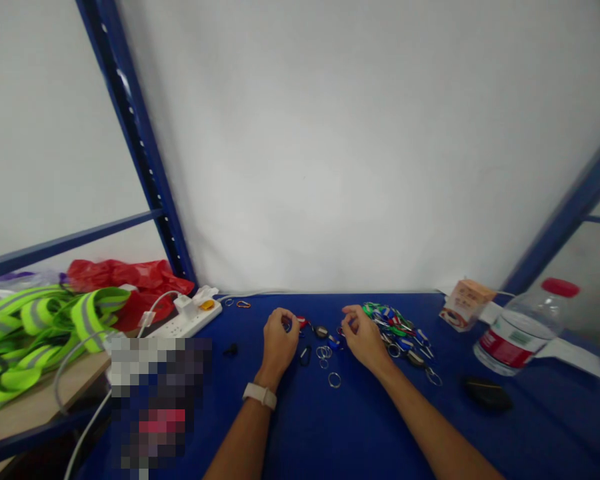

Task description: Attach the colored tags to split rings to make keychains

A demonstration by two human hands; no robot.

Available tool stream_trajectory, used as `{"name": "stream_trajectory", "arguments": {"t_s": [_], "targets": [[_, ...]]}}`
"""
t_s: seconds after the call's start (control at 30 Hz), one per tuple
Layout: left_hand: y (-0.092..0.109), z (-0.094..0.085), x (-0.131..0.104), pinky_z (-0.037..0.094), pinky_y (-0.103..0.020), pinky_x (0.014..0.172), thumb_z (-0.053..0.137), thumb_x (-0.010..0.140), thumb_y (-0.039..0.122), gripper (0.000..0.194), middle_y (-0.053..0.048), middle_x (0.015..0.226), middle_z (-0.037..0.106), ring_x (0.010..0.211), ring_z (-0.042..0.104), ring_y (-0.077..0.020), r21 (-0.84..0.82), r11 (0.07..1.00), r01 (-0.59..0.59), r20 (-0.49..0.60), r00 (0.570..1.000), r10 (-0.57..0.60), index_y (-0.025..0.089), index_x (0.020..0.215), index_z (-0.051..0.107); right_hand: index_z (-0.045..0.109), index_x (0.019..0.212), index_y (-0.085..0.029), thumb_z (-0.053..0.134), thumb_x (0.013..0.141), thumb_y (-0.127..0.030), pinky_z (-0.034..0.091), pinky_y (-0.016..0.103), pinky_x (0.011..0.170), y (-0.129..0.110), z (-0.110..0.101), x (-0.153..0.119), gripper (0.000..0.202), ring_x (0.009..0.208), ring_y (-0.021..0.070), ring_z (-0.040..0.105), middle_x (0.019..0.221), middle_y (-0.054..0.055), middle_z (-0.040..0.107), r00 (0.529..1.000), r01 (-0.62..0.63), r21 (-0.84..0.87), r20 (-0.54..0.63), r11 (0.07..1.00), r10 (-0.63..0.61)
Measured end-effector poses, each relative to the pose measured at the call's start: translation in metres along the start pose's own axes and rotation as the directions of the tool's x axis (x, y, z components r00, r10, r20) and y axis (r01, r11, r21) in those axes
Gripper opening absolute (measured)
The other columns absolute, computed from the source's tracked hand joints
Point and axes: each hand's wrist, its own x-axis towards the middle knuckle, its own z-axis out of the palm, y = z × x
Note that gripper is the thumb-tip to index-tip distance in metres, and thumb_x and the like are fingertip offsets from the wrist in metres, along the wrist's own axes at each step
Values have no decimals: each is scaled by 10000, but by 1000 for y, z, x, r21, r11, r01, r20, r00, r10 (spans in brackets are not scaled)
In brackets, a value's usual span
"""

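My left hand (280, 340), with a pale band at the wrist, is closed in a pinch over the blue table. What it holds is too small to make out; a red piece (303, 322) lies beside its fingertips. My right hand (363, 335) also pinches something small and unclear, next to a pile of colourful keychains (393, 319). Between the hands lie a black oval piece (321, 331), a blue piece (334, 343), a dark carabiner (305, 355) and several metal split rings (324, 352). One loose split ring (335, 380) lies nearer to me.
At right stand a water bottle (517, 337) with a red cap and a small box (465, 305), near a black object (486, 393). Left are a power strip (180, 325), an orange carabiner (243, 304), a small black piece (231, 349) and neon reflective straps (40, 333).
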Motion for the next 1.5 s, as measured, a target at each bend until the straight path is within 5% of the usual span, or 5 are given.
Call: {"name": "stream_trajectory", "arguments": {"t_s": [1.5], "targets": [[-2,1,2,457,-288,696,556,794,213,68,-29,762,651,726,611,-172,-18,1000,-18,10,1000,19,180,758,604,557,1021,-170,473,837,-294,447,281,598,-7,-5,1,237,550,131,545,803,21,630,999,-17,17,-32,1000,17]]}}
